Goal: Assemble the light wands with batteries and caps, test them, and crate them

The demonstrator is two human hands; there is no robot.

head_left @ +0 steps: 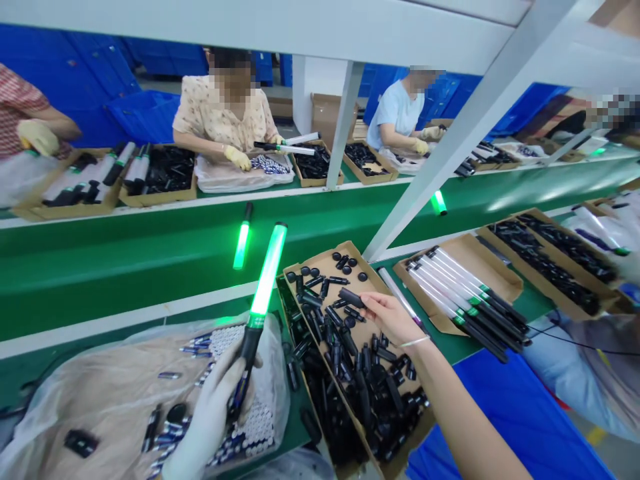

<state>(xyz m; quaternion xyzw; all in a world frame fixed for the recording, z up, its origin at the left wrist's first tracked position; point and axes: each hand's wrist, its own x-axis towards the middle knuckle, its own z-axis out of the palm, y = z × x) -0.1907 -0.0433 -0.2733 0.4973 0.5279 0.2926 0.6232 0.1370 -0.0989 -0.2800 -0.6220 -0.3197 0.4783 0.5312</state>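
In a white glove, my left hand (210, 400) grips the black handle of a traffic light baton (269, 273), which is tilted up and glowing green. Below that hand lies a plastic-lined tray (115, 377) with many small batteries (257, 427). My right hand (393, 320) is bare and pinches a short black plastic piece (351, 297) above an open cardboard box (325, 265). Black caps and tube-like parts are spread over the box's bottom. The fingers partly hide the piece's near end.
Unlit batons (450, 283) lie in a carton at right. A green conveyor belt (165, 247) carries lit batons (242, 243). Co-workers (227, 120) sit across it, and another person (575, 380) is at right. A slanted white post (445, 153) crosses the view. A blue bin (500, 413) stands below.
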